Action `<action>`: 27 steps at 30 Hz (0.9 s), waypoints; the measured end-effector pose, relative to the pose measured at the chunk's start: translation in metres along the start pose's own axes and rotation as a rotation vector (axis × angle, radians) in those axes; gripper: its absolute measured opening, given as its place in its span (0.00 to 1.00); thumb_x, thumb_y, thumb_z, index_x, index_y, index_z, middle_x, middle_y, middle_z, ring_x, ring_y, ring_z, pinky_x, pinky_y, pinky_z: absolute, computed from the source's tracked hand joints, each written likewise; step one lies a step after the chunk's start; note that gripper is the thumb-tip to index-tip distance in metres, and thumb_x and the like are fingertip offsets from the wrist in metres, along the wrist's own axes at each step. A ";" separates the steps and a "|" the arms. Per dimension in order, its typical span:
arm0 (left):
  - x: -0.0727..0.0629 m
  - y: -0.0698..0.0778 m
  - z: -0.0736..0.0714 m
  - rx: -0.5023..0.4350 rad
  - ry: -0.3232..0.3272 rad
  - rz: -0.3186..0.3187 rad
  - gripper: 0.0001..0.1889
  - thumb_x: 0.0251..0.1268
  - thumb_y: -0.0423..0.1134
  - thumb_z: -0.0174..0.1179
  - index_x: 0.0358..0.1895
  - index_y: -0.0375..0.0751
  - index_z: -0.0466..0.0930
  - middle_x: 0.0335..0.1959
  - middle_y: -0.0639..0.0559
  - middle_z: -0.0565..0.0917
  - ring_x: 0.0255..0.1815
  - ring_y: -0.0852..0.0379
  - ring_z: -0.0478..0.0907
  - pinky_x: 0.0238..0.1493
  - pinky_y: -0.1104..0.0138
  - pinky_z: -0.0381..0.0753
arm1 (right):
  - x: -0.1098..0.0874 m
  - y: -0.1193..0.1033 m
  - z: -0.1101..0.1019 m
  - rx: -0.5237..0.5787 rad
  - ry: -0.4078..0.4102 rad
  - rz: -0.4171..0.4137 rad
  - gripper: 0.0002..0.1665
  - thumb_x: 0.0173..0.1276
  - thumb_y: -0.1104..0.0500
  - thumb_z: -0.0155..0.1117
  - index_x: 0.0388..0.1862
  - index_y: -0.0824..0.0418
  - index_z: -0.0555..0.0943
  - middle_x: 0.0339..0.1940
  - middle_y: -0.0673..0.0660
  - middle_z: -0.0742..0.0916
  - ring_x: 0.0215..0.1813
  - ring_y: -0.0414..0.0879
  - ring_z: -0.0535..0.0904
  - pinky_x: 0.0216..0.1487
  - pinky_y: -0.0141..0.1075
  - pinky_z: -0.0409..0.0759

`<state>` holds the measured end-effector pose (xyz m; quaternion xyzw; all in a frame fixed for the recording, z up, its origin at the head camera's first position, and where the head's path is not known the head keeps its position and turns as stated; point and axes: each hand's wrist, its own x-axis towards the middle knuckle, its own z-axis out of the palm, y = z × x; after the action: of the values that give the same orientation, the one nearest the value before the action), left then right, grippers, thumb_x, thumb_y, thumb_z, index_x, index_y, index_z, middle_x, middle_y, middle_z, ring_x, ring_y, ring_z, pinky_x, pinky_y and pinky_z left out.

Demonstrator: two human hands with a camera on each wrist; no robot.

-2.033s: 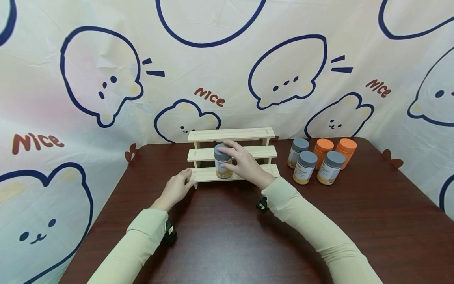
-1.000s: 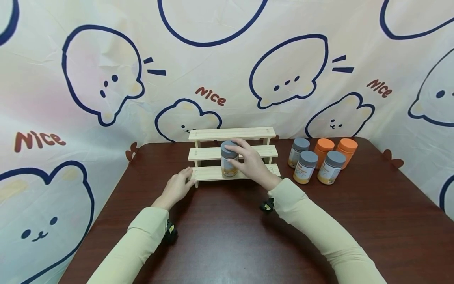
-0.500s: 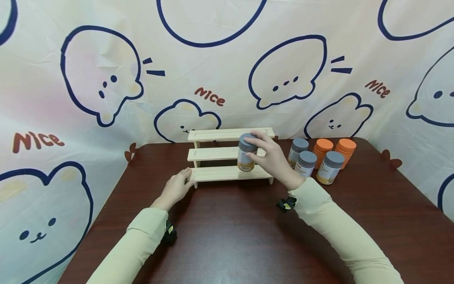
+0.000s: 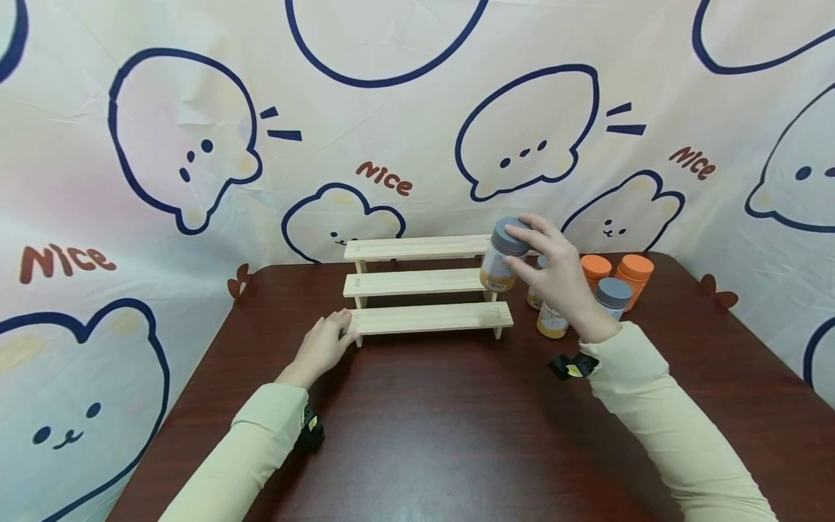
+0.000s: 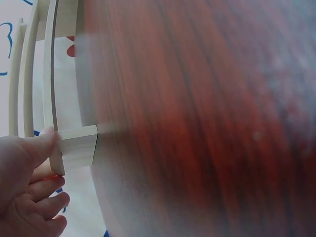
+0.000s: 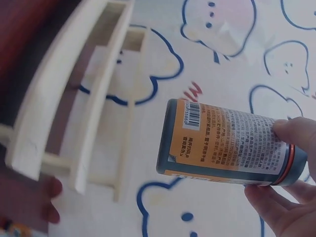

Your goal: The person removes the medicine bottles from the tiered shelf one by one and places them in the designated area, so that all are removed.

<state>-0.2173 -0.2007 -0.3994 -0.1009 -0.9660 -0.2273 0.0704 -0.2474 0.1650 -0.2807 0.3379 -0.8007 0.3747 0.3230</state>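
Observation:
My right hand holds a supplement bottle with a grey lid and a white-and-yellow label, gripping it near the lid. The bottle is in the air, slightly tilted, at the right end of the three-step wooden display rack. In the right wrist view the bottle shows its barcode and small print, apart from the rack. At the rack's left end, my left hand pinches the lowest step. The left wrist view shows the thumb on one face of that board and fingers on the other side.
To the right of the rack stand orange-lidded bottles and grey-lidded bottles, some partly hidden behind my right hand. The dark wooden table carries everything. A printed cloth hangs close behind the rack.
The bottle in my right hand has left the rack's lowest step and risen to the right, up to the rack's right end. My left hand stays on the rack.

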 end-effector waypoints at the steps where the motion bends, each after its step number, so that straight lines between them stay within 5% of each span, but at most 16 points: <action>1: 0.000 0.000 0.000 0.003 0.001 0.004 0.26 0.65 0.37 0.57 0.62 0.26 0.65 0.62 0.32 0.66 0.65 0.37 0.59 0.65 0.50 0.53 | 0.000 0.001 -0.005 -0.008 0.010 0.001 0.25 0.53 0.70 0.69 0.53 0.66 0.79 0.60 0.61 0.73 0.53 0.53 0.74 0.44 0.44 0.78; 10: 0.001 0.000 0.001 0.011 0.009 0.010 0.26 0.65 0.37 0.57 0.62 0.26 0.66 0.62 0.33 0.66 0.65 0.37 0.59 0.64 0.51 0.54 | -0.001 0.010 -0.052 -0.087 0.103 0.087 0.26 0.54 0.72 0.67 0.54 0.67 0.78 0.60 0.59 0.73 0.54 0.55 0.74 0.49 0.23 0.72; 18: 0.000 -0.001 0.002 0.015 0.014 0.016 0.24 0.65 0.37 0.57 0.61 0.27 0.67 0.62 0.32 0.66 0.64 0.37 0.60 0.64 0.50 0.55 | -0.013 0.025 -0.091 -0.177 0.192 0.239 0.26 0.57 0.69 0.65 0.58 0.64 0.76 0.62 0.56 0.72 0.57 0.49 0.71 0.54 0.27 0.70; 27: 0.000 -0.002 0.002 0.010 0.020 0.020 0.22 0.64 0.37 0.57 0.58 0.27 0.70 0.62 0.32 0.67 0.64 0.37 0.61 0.64 0.50 0.55 | -0.035 0.050 -0.121 -0.281 0.277 0.317 0.26 0.58 0.68 0.65 0.58 0.63 0.77 0.62 0.55 0.73 0.58 0.46 0.70 0.55 0.26 0.68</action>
<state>-0.2180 -0.2015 -0.4019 -0.1080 -0.9653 -0.2228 0.0830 -0.2344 0.2989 -0.2649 0.1053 -0.8359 0.3483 0.4109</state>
